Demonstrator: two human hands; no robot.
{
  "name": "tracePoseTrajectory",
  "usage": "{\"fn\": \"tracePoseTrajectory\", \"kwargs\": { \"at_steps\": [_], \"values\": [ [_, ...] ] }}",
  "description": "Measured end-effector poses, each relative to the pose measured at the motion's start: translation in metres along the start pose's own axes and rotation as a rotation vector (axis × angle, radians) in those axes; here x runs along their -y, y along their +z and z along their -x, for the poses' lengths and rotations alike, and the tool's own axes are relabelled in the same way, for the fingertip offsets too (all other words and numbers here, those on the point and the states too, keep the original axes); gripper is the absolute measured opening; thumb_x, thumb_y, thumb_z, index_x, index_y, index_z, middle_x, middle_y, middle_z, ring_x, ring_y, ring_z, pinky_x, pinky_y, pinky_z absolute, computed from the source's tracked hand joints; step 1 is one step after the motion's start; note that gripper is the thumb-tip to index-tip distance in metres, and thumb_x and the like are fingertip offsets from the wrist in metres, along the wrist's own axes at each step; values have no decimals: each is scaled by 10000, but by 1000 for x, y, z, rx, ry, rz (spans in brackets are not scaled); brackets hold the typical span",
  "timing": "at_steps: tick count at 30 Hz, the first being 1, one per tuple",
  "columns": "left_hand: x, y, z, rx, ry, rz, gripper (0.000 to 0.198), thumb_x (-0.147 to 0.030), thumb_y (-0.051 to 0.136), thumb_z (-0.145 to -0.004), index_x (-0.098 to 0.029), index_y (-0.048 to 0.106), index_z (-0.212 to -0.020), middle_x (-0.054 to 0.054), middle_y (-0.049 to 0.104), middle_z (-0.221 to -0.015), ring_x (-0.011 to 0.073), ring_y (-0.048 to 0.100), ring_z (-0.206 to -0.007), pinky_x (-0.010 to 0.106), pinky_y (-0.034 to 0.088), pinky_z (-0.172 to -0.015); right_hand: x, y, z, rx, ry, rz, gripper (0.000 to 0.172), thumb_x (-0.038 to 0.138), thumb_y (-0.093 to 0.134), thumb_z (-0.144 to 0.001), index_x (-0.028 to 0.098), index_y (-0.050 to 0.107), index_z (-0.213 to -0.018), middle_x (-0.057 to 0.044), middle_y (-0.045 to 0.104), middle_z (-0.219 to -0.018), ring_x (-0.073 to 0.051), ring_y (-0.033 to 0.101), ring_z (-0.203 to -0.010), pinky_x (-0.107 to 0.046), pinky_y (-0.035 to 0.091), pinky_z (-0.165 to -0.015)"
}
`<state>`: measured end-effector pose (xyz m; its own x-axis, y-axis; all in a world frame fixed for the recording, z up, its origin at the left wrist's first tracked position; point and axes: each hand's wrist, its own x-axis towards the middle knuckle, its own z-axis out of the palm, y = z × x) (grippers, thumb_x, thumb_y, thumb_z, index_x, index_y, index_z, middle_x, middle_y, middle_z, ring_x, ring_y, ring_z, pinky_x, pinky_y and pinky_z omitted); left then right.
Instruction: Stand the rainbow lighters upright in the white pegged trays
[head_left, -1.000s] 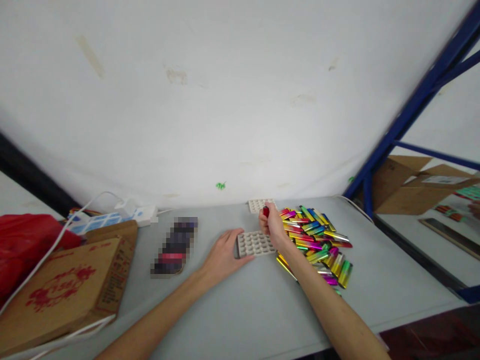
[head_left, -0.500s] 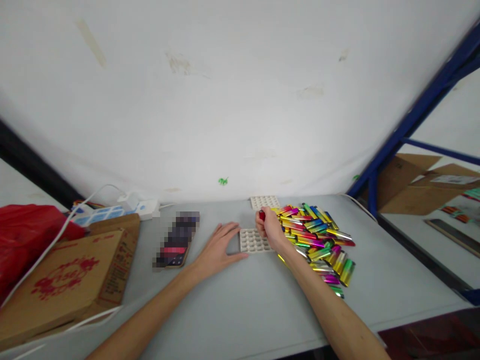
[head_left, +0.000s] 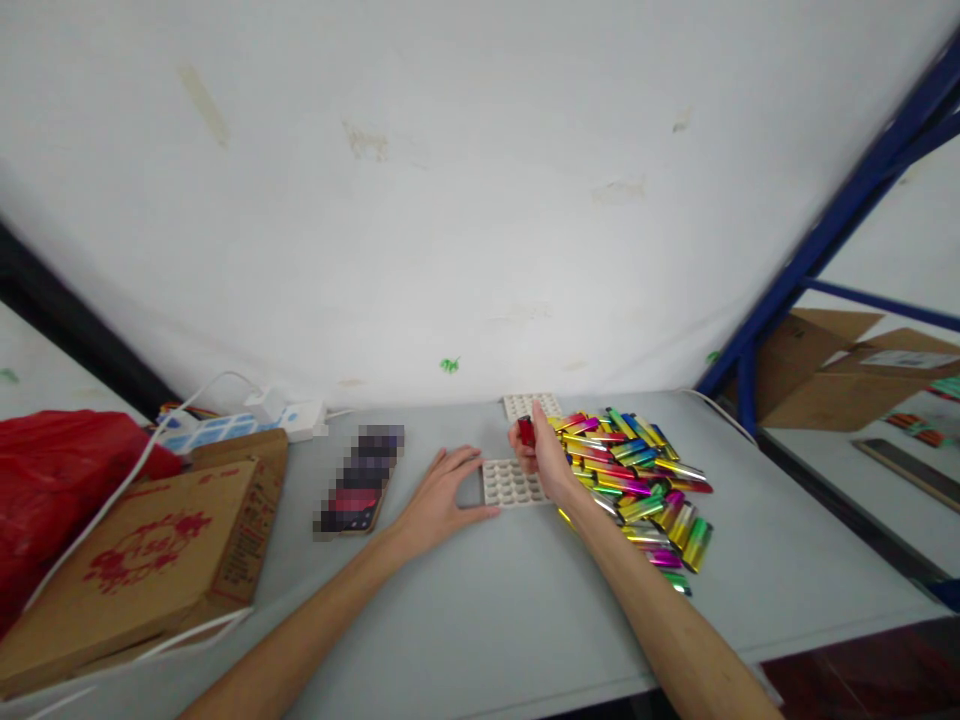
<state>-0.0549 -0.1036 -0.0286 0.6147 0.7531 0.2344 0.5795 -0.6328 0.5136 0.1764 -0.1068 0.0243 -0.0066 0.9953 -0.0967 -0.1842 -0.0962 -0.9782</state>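
The right hand (head_left: 545,462) grips a red lighter (head_left: 526,431) above the white tray (head_left: 510,486); the left hand (head_left: 439,497) lies open at its edge. If the tray slides, the lighter may miss its hole.

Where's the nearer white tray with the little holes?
In the head view the tray lies mid-table, between the left hand at its left edge and the right hand holding a red lighter.

Left hand (head_left: 439,497) lies palm down, fingers extended and slightly spread, on a bare forearm reaching in from the lower left. Right hand (head_left: 546,462) is raised on a bent wrist, fingers curled closed against the thumb. Its bare forearm enters from the lower right.
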Motion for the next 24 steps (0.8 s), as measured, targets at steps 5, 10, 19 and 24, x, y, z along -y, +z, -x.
{"fn": "tracePoseTrajectory", "kwargs": {
  "at_steps": [5, 10, 19, 24],
  "values": [
    [0, 1, 0, -14, 14, 1, 773, -619, 925, -949, -250, 700, -1590, 179, 646, -1712, 376, 574, -1638, 636, 260, -1458, 0, -4, 5, 31, -207, 72, 667, 890, 599, -967, 237, 732, -981, 39, 543, -722, -146, 491, -584, -269, 474, -540],
    [2, 4, -1, -27, 19, -1, 766, -614, 940, -936, -263, 712, -1578, 165, 639, -1721, 378, 581, -1629, 628, 276, -1458, -4, -12, 6, 49, -484, 470, 538, 781, 710, -994, 253, 809, -988, -69, 760, -1003, -246, 717, -983, -368, 613, -887],
    [6, 5, -5, 2, 9, 26, 851, -616, 951, -929, -274, 658, -1650, 166, 613, -1745, 380, 553, -1648, 627, 259, -1460, -7, -11, 6, -41, -492, 733, 545, 703, 700, -1074, 251, 752, -773, -56, 804, -769, -251, 741, -764, -347, 526, -800],
    [7, 6, -4, -8, 24, 31, 833, -629, 948, -929, -286, 673, -1637, 163, 625, -1731, 383, 562, -1634, 620, 286, -1449, -7, -18, 3, 45, -534, 832, 518, 684, 723, -1085, 248, 739, -806, -57, 812, -784, -245, 750, -763, -332, 526, -794]
  ]
}}
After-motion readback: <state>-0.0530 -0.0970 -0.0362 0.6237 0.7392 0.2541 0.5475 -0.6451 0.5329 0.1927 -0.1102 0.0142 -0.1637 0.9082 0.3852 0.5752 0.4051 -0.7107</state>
